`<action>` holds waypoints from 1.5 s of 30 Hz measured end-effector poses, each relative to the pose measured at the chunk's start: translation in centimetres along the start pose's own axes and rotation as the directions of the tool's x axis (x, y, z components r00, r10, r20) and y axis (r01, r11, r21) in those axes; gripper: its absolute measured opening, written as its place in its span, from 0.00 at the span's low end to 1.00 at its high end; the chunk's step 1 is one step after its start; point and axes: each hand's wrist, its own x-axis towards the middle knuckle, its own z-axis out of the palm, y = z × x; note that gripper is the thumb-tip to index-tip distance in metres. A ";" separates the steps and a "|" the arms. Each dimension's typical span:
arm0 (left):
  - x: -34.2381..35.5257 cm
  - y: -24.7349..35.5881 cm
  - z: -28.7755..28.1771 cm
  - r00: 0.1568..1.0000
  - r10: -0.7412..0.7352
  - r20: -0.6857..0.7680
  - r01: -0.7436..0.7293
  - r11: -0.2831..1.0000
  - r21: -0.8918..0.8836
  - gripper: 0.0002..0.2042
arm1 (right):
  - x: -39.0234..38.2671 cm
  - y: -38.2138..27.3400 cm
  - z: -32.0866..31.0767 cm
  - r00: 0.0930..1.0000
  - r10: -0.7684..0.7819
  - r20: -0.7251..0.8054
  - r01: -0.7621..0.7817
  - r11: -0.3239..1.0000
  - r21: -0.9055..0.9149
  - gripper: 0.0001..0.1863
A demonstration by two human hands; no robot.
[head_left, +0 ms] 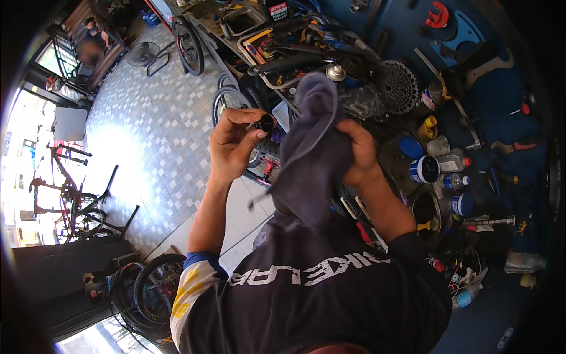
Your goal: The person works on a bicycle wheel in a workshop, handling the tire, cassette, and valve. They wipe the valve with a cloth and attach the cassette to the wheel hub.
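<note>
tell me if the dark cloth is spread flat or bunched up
Bunched: the dark cloth is gathered in loose, curving folds, held in the right hand.

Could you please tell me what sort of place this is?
It looks like a bicycle repair workshop, judging by a round grey toothed metal cassette, a black-tyred bicycle wheel and a long dark metal tool.

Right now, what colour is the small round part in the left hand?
The small round part is black, best seen in the head view.
</note>
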 end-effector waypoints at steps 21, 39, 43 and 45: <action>0.0 0.2 -0.2 1.000 -0.019 -0.017 0.017 0.992 -0.128 0.15 | 0.3 -2.6 1.8 0.751 -0.520 0.407 0.311 -0.265 -0.913 0.11; -2.8 -3.1 0.7 0.925 -0.291 -0.244 0.304 0.952 0.020 0.15 | 16.7 -13.4 2.1 0.513 -0.661 0.548 0.003 -0.637 -0.771 0.32; -2.3 -3.5 1.6 0.922 -0.298 -0.245 0.316 0.948 0.033 0.15 | 14.0 -13.7 -2.0 0.650 -0.576 0.495 -0.135 -0.729 -0.671 0.19; -2.1 -4.3 1.8 0.924 -0.311 -0.220 0.328 0.944 0.040 0.16 | 10.2 -12.4 -2.9 0.667 -0.587 0.459 -0.118 -0.691 -0.713 0.20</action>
